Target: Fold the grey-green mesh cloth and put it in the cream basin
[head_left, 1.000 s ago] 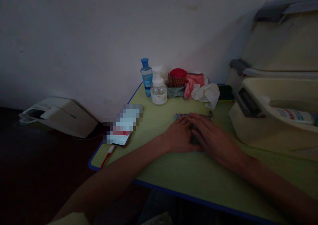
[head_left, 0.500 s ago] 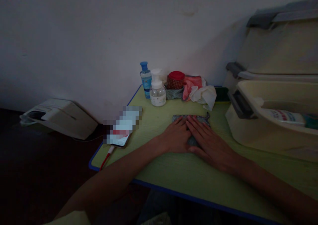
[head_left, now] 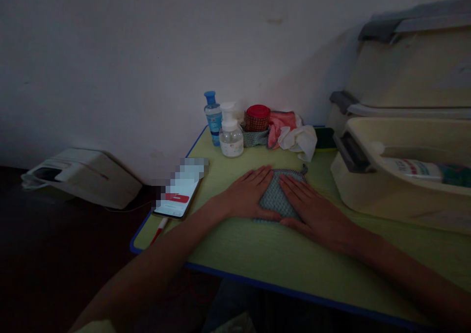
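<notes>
A grey textured cloth (head_left: 278, 198), folded into a small flat piece with a dark checked edge and a loop at its far right corner, lies on the light green table (head_left: 235, 244). My left hand (head_left: 250, 194) rests flat over the cloth's left side, fingers stretched out. On its right side lies my right hand (head_left: 312, 210), palm down with straight fingers. Both thumbs point inward and nearly meet at the near edge. The middle of the cloth shows between the hands.
A phone (head_left: 180, 191) on a red cable lies left. Behind stand a blue bottle (head_left: 213, 119), a pump bottle (head_left: 231, 139), a red-lidded container (head_left: 257, 118), a pink cloth (head_left: 281, 127) and a crumpled white cloth (head_left: 303, 139). A cream bin (head_left: 368, 191) holding a bottle sits right.
My left hand has slid left, away from my right hand, so the two no longer overlap. More of the grey cloth now shows between them. The view has shifted slightly.
</notes>
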`<control>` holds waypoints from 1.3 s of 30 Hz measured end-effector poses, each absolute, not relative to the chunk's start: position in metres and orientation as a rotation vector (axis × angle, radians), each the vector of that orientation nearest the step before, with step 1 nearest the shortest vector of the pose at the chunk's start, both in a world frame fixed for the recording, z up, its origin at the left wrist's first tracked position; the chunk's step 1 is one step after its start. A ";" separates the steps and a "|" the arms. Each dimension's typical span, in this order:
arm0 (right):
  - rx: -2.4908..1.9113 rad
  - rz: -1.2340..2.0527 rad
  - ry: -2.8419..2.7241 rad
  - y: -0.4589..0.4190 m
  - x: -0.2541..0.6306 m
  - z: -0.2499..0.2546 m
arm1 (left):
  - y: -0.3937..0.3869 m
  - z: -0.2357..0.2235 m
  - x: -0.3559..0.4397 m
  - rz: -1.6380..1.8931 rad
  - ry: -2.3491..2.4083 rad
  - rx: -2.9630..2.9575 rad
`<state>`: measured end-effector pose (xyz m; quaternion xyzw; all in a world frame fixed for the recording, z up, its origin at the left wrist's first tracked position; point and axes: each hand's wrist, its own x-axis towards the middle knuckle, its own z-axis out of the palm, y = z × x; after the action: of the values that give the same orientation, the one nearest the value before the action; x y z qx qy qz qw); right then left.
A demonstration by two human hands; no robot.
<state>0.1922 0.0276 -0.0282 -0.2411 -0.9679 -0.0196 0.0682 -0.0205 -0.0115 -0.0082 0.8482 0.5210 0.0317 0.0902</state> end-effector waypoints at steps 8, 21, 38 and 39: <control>-0.831 0.034 -2.930 0.027 0.199 -0.022 | -0.012 -0.006 -0.024 0.049 1.529 2.474; -0.844 0.040 -2.869 0.025 0.199 -0.014 | -0.012 -0.006 -0.025 0.068 1.509 2.477; -0.816 0.024 -2.865 0.044 0.187 -0.029 | -0.032 -0.010 0.021 0.179 1.688 2.556; -0.820 0.024 -2.873 0.045 0.187 -0.028 | -0.032 -0.010 0.020 0.167 1.687 2.554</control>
<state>0.1872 0.0448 -0.0284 -0.2737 -0.9587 0.0079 0.0766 0.0205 -0.0316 -0.0099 0.8327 0.5498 0.0544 0.0380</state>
